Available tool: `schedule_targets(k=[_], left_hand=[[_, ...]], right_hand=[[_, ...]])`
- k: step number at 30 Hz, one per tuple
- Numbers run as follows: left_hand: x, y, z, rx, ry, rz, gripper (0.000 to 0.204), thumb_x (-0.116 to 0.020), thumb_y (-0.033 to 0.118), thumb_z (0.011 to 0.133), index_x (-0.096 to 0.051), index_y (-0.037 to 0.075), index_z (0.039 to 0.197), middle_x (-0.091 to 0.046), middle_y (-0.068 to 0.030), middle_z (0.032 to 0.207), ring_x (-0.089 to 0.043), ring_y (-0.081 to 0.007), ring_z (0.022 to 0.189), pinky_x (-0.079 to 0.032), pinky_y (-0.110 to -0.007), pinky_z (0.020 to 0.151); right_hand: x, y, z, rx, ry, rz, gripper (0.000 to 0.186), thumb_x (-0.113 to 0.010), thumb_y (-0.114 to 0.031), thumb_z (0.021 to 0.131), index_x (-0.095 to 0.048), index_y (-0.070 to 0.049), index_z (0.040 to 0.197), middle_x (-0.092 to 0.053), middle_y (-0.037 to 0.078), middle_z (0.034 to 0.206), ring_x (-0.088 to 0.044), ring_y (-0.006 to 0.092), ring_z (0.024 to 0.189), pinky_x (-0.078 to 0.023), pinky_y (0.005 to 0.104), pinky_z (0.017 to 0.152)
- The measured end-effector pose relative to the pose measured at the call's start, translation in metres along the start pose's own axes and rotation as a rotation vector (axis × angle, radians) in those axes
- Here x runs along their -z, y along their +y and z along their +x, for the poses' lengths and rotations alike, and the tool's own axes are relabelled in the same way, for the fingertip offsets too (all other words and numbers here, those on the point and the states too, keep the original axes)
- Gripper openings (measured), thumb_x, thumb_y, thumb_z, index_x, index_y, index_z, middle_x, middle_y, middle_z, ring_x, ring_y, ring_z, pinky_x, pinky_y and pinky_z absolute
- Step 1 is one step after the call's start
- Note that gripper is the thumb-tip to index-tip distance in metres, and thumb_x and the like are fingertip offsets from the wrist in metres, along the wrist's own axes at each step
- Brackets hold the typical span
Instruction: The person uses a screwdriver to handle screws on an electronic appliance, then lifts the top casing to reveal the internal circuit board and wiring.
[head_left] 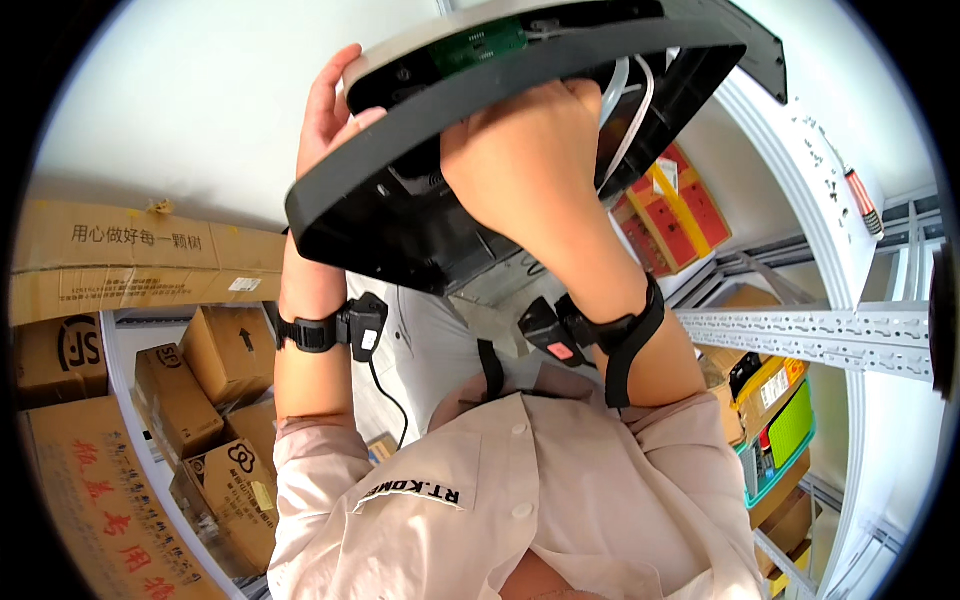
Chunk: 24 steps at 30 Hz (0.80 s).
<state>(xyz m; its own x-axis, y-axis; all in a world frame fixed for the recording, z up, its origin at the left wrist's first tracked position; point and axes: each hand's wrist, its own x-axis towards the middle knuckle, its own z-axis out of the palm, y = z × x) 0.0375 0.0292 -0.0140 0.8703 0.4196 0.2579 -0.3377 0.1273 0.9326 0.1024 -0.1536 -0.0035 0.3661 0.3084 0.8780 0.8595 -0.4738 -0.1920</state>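
A black plastic housing (pixel 390 215) with a thick curved rim is held up tilted in front of me, opened. Along its top edge runs a pale cover, with a green circuit board (pixel 480 45) beneath it. My left hand (pixel 328 110) grips the housing at its left end, thumb and fingers around the edge. My right hand (pixel 530 150) reaches into the hollow, its fingers curled; their tips and whatever they grip are hidden. Close to its knuckles, a clear hose (pixel 615 90) and a white cable (pixel 640 115) run down inside.
A screwdriver (pixel 863 203) with a red and black handle lies on the white tabletop (pixel 815 215) at right, near scattered small screws. A flat black panel (pixel 755 50) is at the top right. Cardboard boxes (pixel 235 355) fill shelves at left; a red box (pixel 685 215) and a teal crate (pixel 780 480) stand at right.
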Motion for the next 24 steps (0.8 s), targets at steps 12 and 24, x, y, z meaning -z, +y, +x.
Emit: schedule_targets(k=[12,24], left_hand=[[0.002,-0.01,0.011,-0.132,-0.07,0.079,0.064,-0.067,0.012,0.097,-0.041,0.01,0.156,-0.063,-0.014,0.135,-0.069,-0.0187,0.108,-0.06,-0.029,0.075],[0.01,-0.011,0.003,-0.116,-0.075,0.144,0.067,-0.063,0.013,0.099,-0.036,0.01,0.16,-0.067,-0.0128,0.129,-0.07,-0.0183,0.102,-0.06,-0.028,0.076]], right_hand=[[0.004,0.001,-0.002,-0.098,-0.078,0.034,0.015,-0.069,-0.016,0.082,-0.07,-0.008,0.07,-0.067,0.007,0.066,-0.066,0.0314,0.072,-0.041,0.0471,0.076],[0.015,-0.009,-0.007,-0.089,-0.038,0.173,0.013,-0.074,-0.02,0.082,-0.08,-0.008,0.083,-0.075,0.004,0.088,-0.062,0.0254,0.092,-0.032,0.047,0.09]])
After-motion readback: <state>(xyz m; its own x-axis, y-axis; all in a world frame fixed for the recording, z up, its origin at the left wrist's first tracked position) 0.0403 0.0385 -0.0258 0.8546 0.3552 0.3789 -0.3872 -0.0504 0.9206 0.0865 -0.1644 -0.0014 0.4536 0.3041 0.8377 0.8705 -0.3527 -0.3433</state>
